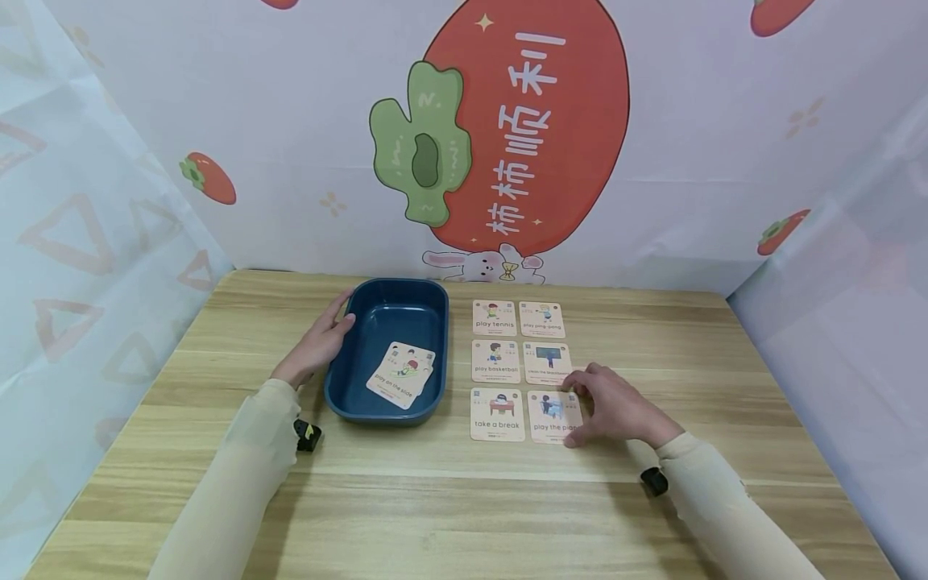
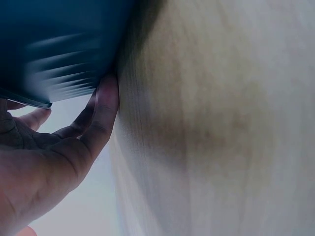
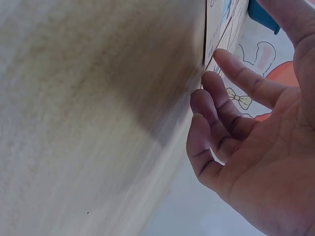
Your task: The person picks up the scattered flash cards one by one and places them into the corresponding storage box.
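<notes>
A dark blue rectangular tray [image 1: 444,362] stands left of the middle of the table. My left hand [image 1: 319,342] rests against its left side, the thumb up at the rim. In the left wrist view, a fingertip [image 2: 107,91] touches the outer wall low down by the tabletop. My right hand [image 1: 616,407] is at the right side of the "play the piano" card [image 1: 553,411], thumb by its lower corner and fingers by its upper corner. The card lies flat. In the right wrist view, the fingers [image 3: 236,73] are loosely bent and spread, and the thumb tip is out of frame.
Several picture cards lie in two columns: "play tennis" [image 1: 495,318], "play ping-pong" [image 1: 541,320], "play basketball" [image 1: 496,361], a blackboard card [image 1: 548,362] and "take a break" [image 1: 497,414]. More cards, "play on the slide" [image 1: 399,374] on top, lie inside the tray. A printed backdrop [image 1: 290,225] stands behind.
</notes>
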